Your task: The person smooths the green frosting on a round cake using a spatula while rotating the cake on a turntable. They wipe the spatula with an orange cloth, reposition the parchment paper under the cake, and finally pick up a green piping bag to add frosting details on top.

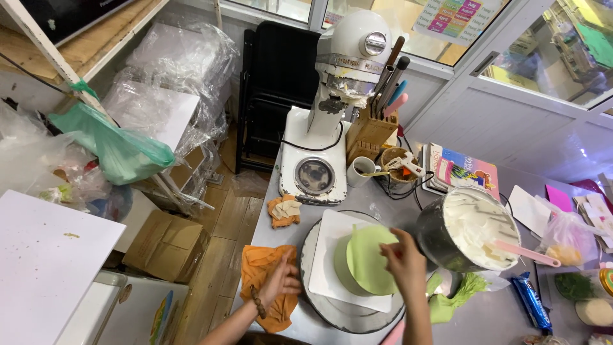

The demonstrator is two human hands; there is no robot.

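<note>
the right hand [403, 259] pinches the edge of a thin green disc [372, 259] tilted over the white board [332, 268] on the turntable [313, 255]. the disc looks light and bendy, so the rim seems the best hold. the left hand [281, 281] rests open on the orange cloth [258, 268] on the tabletop [396, 198].

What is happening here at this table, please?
A person is decorating a pale green cake on a white board atop a turntable. The right hand holds a green disc against it; the left hand rests on an orange cloth. A bowl of white cream stands beside.
</note>
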